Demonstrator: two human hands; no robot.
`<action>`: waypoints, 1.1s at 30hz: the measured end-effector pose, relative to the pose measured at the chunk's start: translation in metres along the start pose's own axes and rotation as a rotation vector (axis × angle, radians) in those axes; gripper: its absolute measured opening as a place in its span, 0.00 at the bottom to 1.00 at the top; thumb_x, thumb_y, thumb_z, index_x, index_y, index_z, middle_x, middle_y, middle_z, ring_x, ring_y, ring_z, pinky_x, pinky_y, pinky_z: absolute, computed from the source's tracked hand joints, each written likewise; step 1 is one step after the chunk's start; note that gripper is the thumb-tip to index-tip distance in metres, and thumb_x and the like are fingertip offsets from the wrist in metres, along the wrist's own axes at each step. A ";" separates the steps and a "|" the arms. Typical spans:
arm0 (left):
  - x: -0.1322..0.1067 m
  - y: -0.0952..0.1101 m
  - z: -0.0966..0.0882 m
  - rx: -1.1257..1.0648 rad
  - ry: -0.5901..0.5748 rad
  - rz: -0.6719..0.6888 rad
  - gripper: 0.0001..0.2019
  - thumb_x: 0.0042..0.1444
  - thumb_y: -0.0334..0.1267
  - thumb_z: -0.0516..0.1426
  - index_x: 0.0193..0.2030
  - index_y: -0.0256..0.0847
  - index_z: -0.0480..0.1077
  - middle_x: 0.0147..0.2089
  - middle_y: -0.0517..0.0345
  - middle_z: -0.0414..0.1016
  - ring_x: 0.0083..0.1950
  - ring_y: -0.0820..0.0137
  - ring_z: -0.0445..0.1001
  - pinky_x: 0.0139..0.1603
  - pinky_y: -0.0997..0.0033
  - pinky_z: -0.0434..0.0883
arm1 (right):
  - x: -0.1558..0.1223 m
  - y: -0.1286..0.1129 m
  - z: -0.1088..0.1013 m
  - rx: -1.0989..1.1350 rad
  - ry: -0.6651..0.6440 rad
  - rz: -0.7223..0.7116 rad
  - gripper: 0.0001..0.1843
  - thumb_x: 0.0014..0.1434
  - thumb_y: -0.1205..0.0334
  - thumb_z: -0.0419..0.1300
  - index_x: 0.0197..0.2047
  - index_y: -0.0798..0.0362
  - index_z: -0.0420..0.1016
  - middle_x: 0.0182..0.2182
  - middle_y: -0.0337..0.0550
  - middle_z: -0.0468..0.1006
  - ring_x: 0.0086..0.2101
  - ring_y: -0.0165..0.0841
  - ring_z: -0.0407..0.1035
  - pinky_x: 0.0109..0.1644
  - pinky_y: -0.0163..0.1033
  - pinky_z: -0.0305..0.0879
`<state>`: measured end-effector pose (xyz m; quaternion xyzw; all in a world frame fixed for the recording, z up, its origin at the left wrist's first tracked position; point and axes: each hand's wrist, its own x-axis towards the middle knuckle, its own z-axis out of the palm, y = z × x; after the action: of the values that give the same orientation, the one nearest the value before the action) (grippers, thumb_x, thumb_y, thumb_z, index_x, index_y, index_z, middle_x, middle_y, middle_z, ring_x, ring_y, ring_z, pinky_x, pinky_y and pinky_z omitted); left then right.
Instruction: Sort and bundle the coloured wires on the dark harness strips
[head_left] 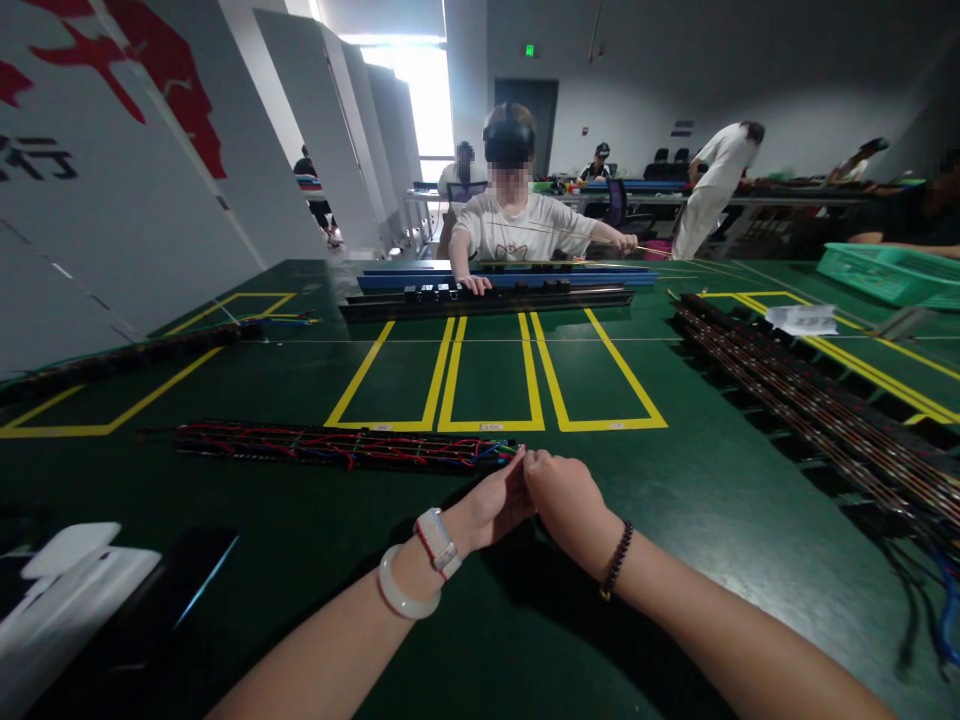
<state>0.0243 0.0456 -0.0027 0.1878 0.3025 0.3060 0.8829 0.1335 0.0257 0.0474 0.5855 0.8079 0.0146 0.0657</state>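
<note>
A long black bar with red and blue wires [337, 447] lies across the green table in front of me. Its right end meets my two hands, which are close together. My left hand [501, 500] is bent at that end, its fingers pressed together and mostly hidden behind the palm. My right hand [564, 490] is curled with thumb and fingers pinched, touching the left fingertips. What lies between the fingertips is too small and covered to make out.
The green table [675, 520] has yellow taped outlines. Opposite, a person [514, 220] rests a hand on a black rail [487, 300]. Long wired bars [810, 390] lie at right, beside a green basket [892, 275]. A dark phone-like slab [187, 580] and white objects [82, 570] lie at left.
</note>
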 end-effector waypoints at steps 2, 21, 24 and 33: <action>0.000 0.000 0.001 0.000 -0.003 0.018 0.14 0.60 0.47 0.52 0.36 0.38 0.70 0.36 0.57 0.76 0.37 0.74 0.73 0.41 0.75 0.67 | 0.000 0.000 0.005 -0.030 0.019 -0.033 0.17 0.59 0.76 0.47 0.48 0.65 0.70 0.38 0.58 0.75 0.33 0.38 0.74 0.33 0.38 0.70; 0.001 -0.005 0.003 -0.011 -0.065 0.099 0.12 0.62 0.38 0.51 0.37 0.32 0.71 0.38 0.47 0.77 0.44 0.67 0.75 0.54 0.61 0.66 | 0.005 0.083 -0.020 0.299 -0.223 -0.215 0.14 0.59 0.55 0.56 0.32 0.54 0.78 0.27 0.43 0.77 0.25 0.28 0.66 0.26 0.32 0.52; 0.000 -0.006 0.005 0.008 -0.053 0.121 0.12 0.62 0.39 0.50 0.38 0.33 0.71 0.39 0.47 0.77 0.45 0.67 0.75 0.55 0.61 0.66 | 0.010 0.085 -0.018 0.332 -0.249 -0.238 0.12 0.59 0.57 0.56 0.33 0.55 0.78 0.26 0.41 0.77 0.24 0.27 0.65 0.25 0.31 0.50; 0.002 -0.006 -0.001 0.015 -0.076 0.072 0.15 0.63 0.41 0.48 0.34 0.31 0.70 0.33 0.44 0.77 0.41 0.63 0.77 0.53 0.58 0.65 | 0.016 0.084 -0.021 -0.030 0.151 -0.127 0.11 0.61 0.63 0.54 0.34 0.52 0.77 0.35 0.45 0.77 0.37 0.35 0.69 0.39 0.38 0.55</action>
<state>0.0270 0.0425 -0.0071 0.2166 0.2640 0.3282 0.8807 0.2052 0.0681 0.0755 0.5295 0.8456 0.0667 0.0142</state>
